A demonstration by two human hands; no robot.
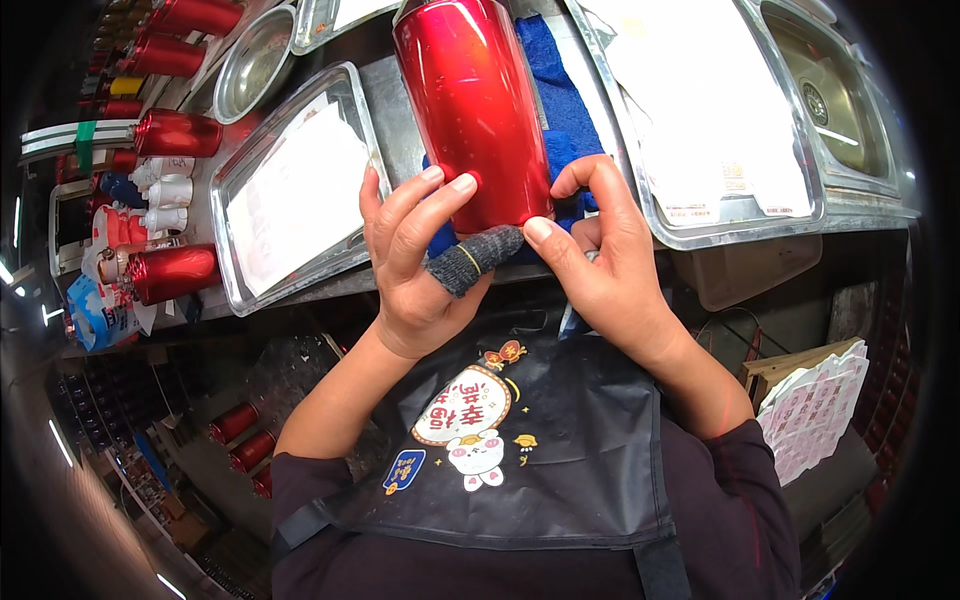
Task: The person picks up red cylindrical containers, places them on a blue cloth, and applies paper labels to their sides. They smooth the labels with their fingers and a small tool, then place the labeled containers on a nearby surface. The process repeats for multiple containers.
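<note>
Left hand (420, 255), one digit in dark-grey knit sleeve (472, 262), gripping glossy red metallic cylinder (472, 110) over blue cloth (556, 92) on grey metal bench (386, 100). Right hand (612, 270) curled at cylinder's lower right edge; gripping or merely touching, we cannot tell. We judge slick curve could slide if fingertips loosen. Containers: round silver metal bowl (255, 62); rectangular silver metal tray (225, 240) holding white paper sheets (300, 190); similar tray rightward (740, 233), more white sheets (700, 100); steel sink basin (852, 112).

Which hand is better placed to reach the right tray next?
Probably the right hand: it is nearer that tray, while the left hand is at the left of the red cylinder.
</note>
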